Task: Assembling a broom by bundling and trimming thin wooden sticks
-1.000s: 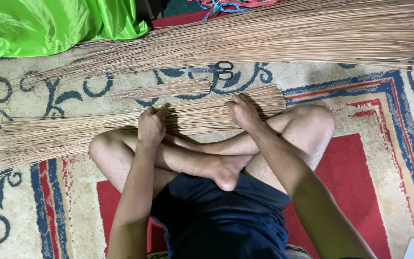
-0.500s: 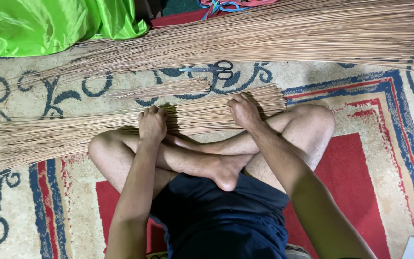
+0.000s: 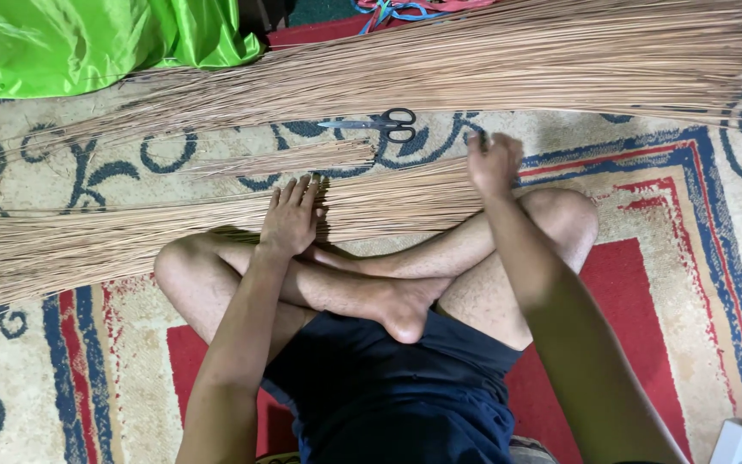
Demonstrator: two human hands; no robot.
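Head view is showing a bundle of thin tan sticks (image 3: 165, 232) lying across the patterned carpet (image 3: 689, 249) just before the crossed legs. Left hand (image 3: 292, 216) is pressing flat on it, fingers spread. Right hand (image 3: 493, 163) is gripping the bundle's thick end, fingers curled. Scissors (image 3: 375, 125) are lying just beyond, beside a larger stick heap (image 3: 474, 69) and green cloth (image 3: 79, 39).

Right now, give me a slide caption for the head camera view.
Cross-legged person's left hand presses a broom-stick bundle on a patterned rug; right hand grips its end, scissors nearby.
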